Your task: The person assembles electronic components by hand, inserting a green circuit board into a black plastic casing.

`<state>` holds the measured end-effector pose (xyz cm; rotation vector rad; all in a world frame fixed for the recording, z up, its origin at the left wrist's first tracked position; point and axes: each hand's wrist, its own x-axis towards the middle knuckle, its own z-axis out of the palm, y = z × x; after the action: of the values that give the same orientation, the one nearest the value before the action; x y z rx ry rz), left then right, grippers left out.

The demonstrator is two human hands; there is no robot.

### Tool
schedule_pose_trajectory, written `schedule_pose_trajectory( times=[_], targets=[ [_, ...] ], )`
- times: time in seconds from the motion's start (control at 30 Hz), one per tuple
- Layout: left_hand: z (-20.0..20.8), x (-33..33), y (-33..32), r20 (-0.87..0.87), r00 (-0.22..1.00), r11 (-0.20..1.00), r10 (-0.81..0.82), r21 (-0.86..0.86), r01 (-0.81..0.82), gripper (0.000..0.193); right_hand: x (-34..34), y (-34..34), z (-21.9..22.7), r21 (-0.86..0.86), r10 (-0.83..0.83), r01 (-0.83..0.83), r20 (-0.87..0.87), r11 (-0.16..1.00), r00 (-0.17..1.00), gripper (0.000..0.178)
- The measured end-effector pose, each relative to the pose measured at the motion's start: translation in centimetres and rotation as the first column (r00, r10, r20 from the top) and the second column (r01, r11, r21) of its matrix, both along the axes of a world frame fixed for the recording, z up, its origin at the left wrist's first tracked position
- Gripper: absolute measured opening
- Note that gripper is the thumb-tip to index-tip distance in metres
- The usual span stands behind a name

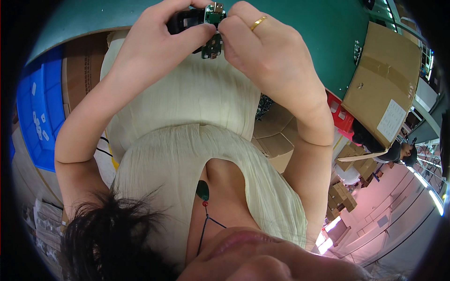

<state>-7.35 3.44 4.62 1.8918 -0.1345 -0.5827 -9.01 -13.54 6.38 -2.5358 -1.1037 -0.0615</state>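
1 head-worn fisheye view looks steeply down, close over the wearer's torso (183, 150), taking in the left hand (159, 42), right hand (269, 47) and near edge of the worktop (326, 37).

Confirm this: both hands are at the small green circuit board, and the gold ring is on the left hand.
The ring's hand is wrong: the head view shows the gold ring on the right hand. Both hands are indeed at the small green circuit board.

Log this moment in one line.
left hand: holding small green circuit board, black part; right hand: at board's edge; nearby: flat green tabletop
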Motion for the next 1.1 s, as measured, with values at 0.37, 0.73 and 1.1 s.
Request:
schedule_pose_trajectory(
  times=[0.37, 0.73, 1.1],
  targets=[
    [-2.3, -0.1, 0.7, 0.065, 0.997, 0.96, 0.035, -0.279, -0.016, 0.013, 0.6, 0.7, -0.2, -0.207, -0.035, 0.05, 0.077, 0.977, 0.996, 0.01],
    [-3.9, -0.2, 0.3, 0.028, 1.0, 0.818, 0.0, -0.574, 0.016, 0.043, -0.6, 1.5, -0.9, 0.197, -0.507, 0.586, -0.339, 0.786, 0.793, 0.063],
    [-2.8, 0.3, -0.5, -0.455, 0.89, 0.766, 0.025, -0.563, -0.309, 0.029, -2.3, 2.0, -2.4, 0.501, -0.422, 0.426, -0.129, 0.753, 0.898, 0.03]
  ],
)
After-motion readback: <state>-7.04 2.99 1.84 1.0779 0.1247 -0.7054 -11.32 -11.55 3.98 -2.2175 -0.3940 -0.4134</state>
